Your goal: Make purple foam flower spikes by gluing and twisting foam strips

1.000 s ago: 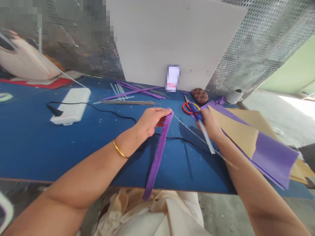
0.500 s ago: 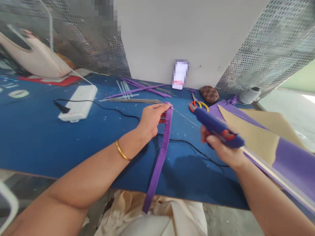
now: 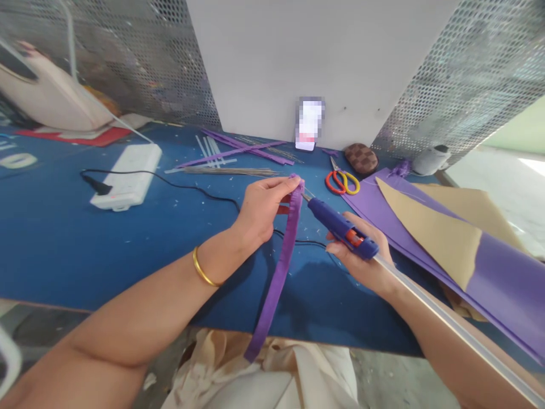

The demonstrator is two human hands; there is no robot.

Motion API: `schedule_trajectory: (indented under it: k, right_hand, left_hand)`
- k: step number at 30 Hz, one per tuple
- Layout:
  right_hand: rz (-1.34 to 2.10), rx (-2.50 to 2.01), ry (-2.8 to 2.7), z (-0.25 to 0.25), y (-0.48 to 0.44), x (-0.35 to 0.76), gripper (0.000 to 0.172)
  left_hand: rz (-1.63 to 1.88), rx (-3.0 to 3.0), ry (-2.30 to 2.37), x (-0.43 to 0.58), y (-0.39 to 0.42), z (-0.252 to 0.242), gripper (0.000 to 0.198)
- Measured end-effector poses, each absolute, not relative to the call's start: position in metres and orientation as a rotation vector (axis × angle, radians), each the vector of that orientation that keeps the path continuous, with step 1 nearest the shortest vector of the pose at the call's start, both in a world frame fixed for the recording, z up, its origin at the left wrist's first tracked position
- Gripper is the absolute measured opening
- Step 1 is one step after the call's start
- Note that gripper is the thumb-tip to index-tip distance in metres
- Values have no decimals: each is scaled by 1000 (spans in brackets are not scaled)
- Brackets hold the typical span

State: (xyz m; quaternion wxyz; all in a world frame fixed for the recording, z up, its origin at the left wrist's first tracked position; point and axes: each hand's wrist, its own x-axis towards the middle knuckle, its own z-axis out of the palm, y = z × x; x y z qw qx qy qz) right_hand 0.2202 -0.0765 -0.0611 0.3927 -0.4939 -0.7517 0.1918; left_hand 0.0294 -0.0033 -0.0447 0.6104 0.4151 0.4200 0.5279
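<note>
L hand (image 3: 261, 207) pinches the top of the purple strip (image 3: 279, 272) over the blue table (image 3: 63, 238). The rest dangles past the near edge. R hand (image 3: 366, 264) is wrapped round the glue gun (image 3: 340, 227), nozzle at the pinch. Any glue laid? Can't tell. Most of the strip looks unworked.

Left hand (image 3: 259, 209), right hand (image 3: 367, 270) bare; gold bangle (image 3: 201, 271) on left wrist; cream garment (image 3: 298, 372) over lap.
</note>
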Motion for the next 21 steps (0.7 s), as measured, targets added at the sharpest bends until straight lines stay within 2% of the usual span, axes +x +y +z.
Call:
schedule_trajectory:
  k: [21]
  right_hand:
    - [463, -1307, -1912, -57, -78, 216, 37]
  left_hand:
    - [1234, 1001, 940, 31, -8, -44, 24]
